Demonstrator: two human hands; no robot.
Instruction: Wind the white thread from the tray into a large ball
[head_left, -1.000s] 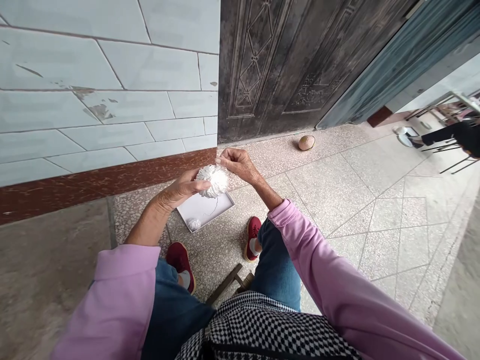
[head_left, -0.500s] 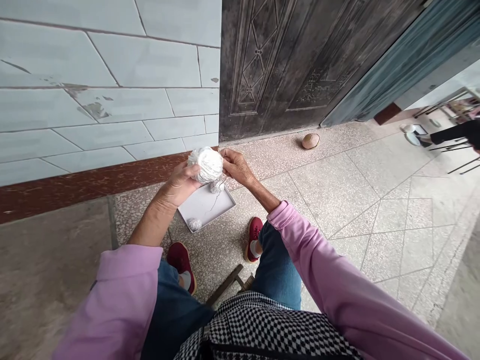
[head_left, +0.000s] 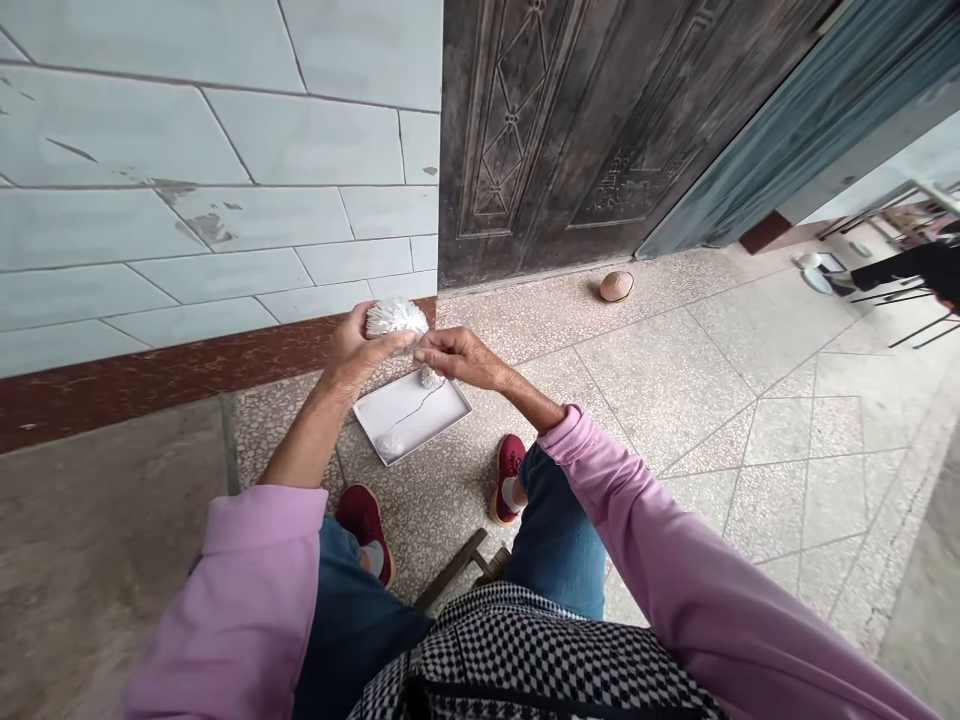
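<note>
The left hand (head_left: 351, 345) grasps the white yarn ball (head_left: 394, 315), raised near the tray (head_left: 394, 402), apparently steadying it for the right hand (head_left: 461, 357), pinched beside it; any gripped strand is indiscernible. The tray likely confines the small balls (head_left: 389, 444).

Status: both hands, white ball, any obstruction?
Left hand gripping white ball. Right hand pinched close beside it, contents unclear. Tray below, small ball in near corner. Nothing visibly blocking either hand.

One head-worn camera looks forward and down at the nearby left hand (head_left: 354, 347) and right hand (head_left: 463, 357)
</note>
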